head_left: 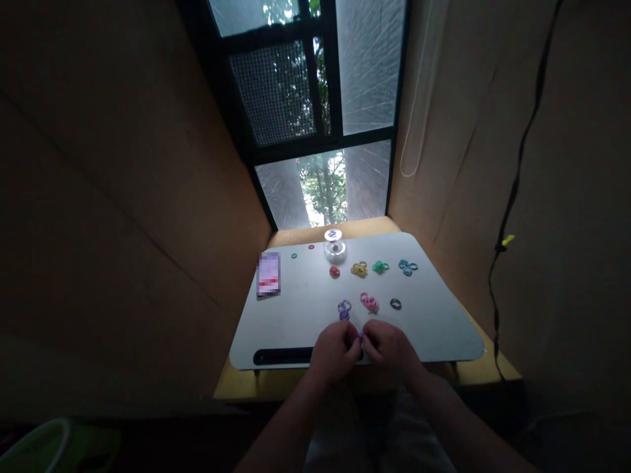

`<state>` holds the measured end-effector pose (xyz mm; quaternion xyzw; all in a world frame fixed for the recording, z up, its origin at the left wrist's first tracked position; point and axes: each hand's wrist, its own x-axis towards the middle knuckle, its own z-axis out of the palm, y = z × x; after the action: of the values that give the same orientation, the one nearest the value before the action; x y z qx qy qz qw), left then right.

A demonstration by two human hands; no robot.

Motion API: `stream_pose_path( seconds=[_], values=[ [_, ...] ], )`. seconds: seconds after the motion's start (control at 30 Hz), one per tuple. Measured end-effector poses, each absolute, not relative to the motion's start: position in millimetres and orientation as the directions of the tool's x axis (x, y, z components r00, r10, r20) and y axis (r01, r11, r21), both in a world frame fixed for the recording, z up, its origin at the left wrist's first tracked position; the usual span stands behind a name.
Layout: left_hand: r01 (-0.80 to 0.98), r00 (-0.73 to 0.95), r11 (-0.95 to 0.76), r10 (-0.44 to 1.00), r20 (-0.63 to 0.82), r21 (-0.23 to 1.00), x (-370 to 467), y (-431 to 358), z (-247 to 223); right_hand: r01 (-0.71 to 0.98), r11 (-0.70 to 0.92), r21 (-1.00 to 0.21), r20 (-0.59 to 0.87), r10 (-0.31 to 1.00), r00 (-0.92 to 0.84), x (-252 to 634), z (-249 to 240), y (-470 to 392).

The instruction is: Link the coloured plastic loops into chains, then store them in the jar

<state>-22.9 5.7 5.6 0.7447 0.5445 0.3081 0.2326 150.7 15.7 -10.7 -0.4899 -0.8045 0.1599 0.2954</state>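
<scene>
My left hand and my right hand meet over the front edge of a white table. Their fingertips pinch a small purple band between them. Just beyond lies a pile of purple bands, with pink bands and a dark band to its right. Farther back are red, yellow, green and blue bands. Single green and red bands lie at the back left.
A clear round container stands at the table's back. A phone lies at the left, and a black slot runs along the front edge. Walls flank both sides; a dark cord hangs at the right.
</scene>
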Motion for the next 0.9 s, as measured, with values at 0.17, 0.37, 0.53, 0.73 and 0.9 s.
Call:
stream_pose_path(
  seconds=[0.17, 0.37, 0.53, 0.73, 0.9],
  values=[
    [0.663, 0.225, -0.303, 0.953, 0.204, 0.684, -24.1, 6.4, 4.9, 0.682, 0.474, -0.557, 0.319, 0.88, -0.352, 151.0, -9.1, 16.6],
    [0.677, 0.22, -0.3, 0.954, 0.205, 0.672, -22.7, 5.8, 4.8, 0.672, 0.475, -0.567, 0.334, 0.879, -0.34, 151.1, -12.4, 16.9],
    [0.68, 0.225, -0.311, 0.951, 0.214, 0.664, -21.1, 3.5, 5.2, 0.68, 0.466, -0.566, 0.342, 0.883, -0.321, 150.5, -9.7, 13.1],
    [0.697, 0.22, -0.313, 0.95, 0.223, 0.645, -20.1, 1.4, 3.6, 0.681, 0.45, -0.578, 0.335, 0.892, -0.305, 151.0, -5.4, 8.5],
    [0.714, 0.217, -0.319, 0.947, 0.236, 0.624, -19.7, 0.0, 3.0, 0.674, 0.45, -0.586, 0.342, 0.891, -0.298, 150.7, -4.0, 6.3]
  ],
)
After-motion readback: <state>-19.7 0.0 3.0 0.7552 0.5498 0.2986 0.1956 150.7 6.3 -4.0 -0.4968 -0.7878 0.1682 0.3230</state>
